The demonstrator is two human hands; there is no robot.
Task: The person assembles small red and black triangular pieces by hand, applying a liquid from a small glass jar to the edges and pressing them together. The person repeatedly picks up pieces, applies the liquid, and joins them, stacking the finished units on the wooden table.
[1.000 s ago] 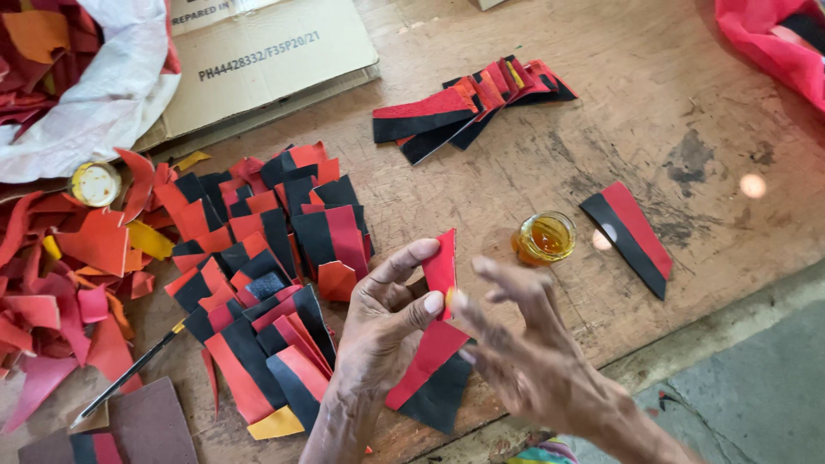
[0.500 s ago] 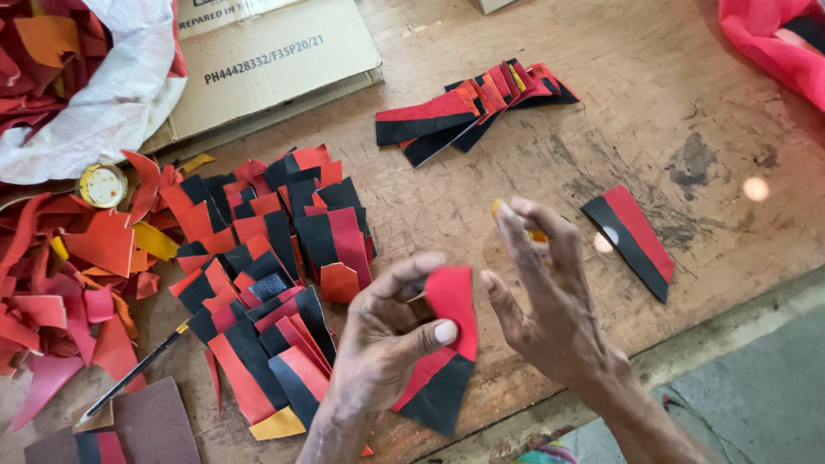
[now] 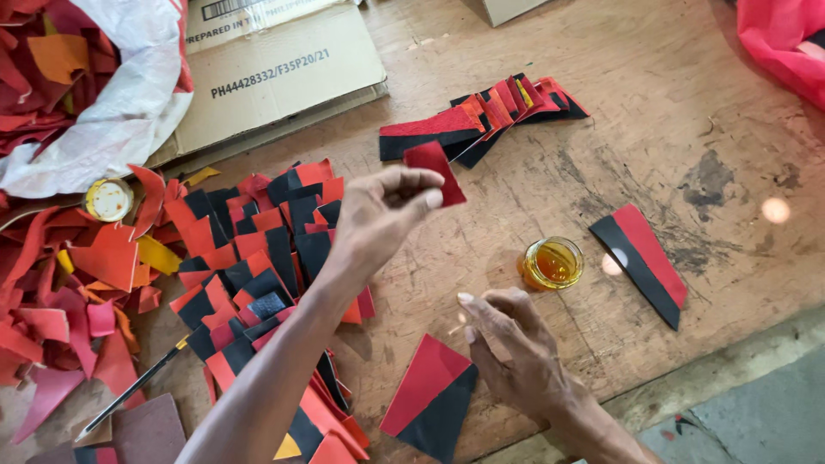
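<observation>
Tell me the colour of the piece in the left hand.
Red piece, pinched by the left hand; head view.

A small dark-red leather piece (image 3: 434,168) is pinched at its lower corner by the left hand (image 3: 384,209) and held up above the tabletop (image 3: 653,112). A red-and-black joined piece (image 3: 430,397), split lengthwise, lies flat near the front edge, just beside the right hand (image 3: 512,351).

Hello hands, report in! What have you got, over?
Left hand up, pinching a small red piece. Right hand low on the table, holding nothing clear to see, beside the red-and-black piece. Jar of amber liquid just ahead of it.
</observation>
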